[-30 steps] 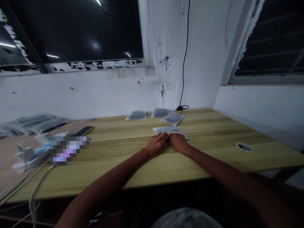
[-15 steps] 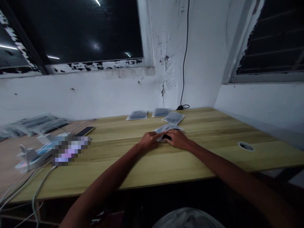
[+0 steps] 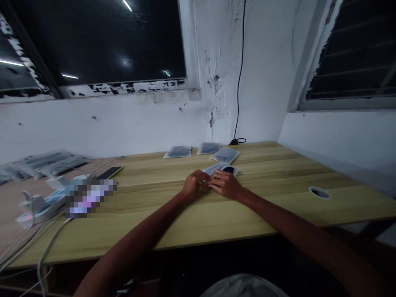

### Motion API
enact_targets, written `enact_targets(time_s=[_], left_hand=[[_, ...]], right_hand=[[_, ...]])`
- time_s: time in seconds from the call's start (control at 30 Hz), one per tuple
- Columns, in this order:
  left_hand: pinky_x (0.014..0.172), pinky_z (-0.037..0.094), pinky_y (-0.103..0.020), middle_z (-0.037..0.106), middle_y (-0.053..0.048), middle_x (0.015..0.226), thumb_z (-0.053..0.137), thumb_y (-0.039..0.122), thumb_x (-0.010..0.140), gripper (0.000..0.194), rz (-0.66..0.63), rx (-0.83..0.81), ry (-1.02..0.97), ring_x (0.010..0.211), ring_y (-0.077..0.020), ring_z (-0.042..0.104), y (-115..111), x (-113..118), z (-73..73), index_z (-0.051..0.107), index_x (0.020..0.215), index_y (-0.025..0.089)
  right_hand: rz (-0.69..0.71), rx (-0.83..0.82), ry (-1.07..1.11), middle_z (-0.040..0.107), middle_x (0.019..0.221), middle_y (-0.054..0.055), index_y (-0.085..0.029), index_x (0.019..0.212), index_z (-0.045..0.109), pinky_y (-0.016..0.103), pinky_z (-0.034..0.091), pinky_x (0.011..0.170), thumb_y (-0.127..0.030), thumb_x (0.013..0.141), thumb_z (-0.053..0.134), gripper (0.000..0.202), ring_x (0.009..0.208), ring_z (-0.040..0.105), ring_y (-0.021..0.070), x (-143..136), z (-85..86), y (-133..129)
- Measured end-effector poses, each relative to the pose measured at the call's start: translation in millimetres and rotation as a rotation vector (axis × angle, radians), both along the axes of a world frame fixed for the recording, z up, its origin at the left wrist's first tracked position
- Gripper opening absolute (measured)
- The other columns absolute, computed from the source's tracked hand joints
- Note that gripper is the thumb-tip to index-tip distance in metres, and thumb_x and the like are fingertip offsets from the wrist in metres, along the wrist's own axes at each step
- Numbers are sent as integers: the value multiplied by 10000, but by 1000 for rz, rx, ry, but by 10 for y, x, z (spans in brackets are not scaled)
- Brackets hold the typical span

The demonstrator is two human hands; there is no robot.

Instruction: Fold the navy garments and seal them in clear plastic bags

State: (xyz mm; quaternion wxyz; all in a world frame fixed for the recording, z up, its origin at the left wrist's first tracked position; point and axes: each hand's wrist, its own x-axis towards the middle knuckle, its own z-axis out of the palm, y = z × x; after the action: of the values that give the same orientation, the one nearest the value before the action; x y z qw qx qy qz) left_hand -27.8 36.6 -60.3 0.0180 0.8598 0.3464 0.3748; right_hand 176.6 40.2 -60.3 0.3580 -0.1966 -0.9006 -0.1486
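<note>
A frosted plastic bag [image 3: 213, 168] lies on the table in front of me, with a dark flat item [image 3: 229, 169] showing at its right side. My left hand [image 3: 194, 185] is closed, its fingertips pinching the bag's near edge. Close beside it, my right hand [image 3: 226, 185] has its fingers curled over the same edge and covers much of the bag's near part. Just beyond lies another frosted bag [image 3: 225, 155] with something dark inside. Two similar filled bags, one on the left [image 3: 178, 152] and one in the middle [image 3: 209, 148], rest near the wall.
Several frosted packets [image 3: 40, 163] are piled at the far left. A dark phone [image 3: 109, 173], a blurred-out screen [image 3: 91, 199] and a white power strip [image 3: 40, 213] with cables lie nearer. A round cable hole [image 3: 319, 192] is at the right; a black cord [image 3: 239, 82] hangs down the wall.
My fingers have drawn together at the bag's near edge. The dark opening between my hands is now covered, and the dark item shows more beyond my right hand.
</note>
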Motion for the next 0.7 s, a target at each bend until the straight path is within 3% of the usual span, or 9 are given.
enact_targets(time_s=[0.17,0.3,0.47,0.6,0.7], left_hand=[[810,509,-297,694,-81,895,558,219,889,149,-43,-1,44,847,-166,632,66,8,42,698,877,170],[781,499,-278,669,-78,850,522,191,894,180,-30,25,90,817,-160,616,114,8,53,689,831,165],[729,514,-256,655,-81,847,524,216,905,186,13,45,-9,786,-148,615,127,-189,161,677,822,150],[690,536,-237,669,-78,868,554,328,919,229,35,19,-103,787,-140,628,94,-320,232,681,839,155],[761,536,-267,687,-83,901,532,342,937,246,-13,49,-30,837,-150,639,37,-228,210,694,883,165]], right_hand=[[30,-45,116,689,958,61,-228,905,736,372,497,833,-231,889,618,120,932,579,216,-1,47,42],[-10,-83,137,698,906,56,-223,855,745,383,489,833,-259,872,643,109,924,574,223,39,56,169],[-82,-182,116,704,881,70,-194,780,733,399,474,891,-236,871,617,153,881,611,214,391,38,423],[-100,-279,224,696,945,85,-189,897,736,364,496,863,-328,885,611,187,892,631,208,644,63,477],[-51,-271,306,687,1026,100,-192,1066,710,356,504,866,-433,822,689,344,936,633,220,542,119,352]])
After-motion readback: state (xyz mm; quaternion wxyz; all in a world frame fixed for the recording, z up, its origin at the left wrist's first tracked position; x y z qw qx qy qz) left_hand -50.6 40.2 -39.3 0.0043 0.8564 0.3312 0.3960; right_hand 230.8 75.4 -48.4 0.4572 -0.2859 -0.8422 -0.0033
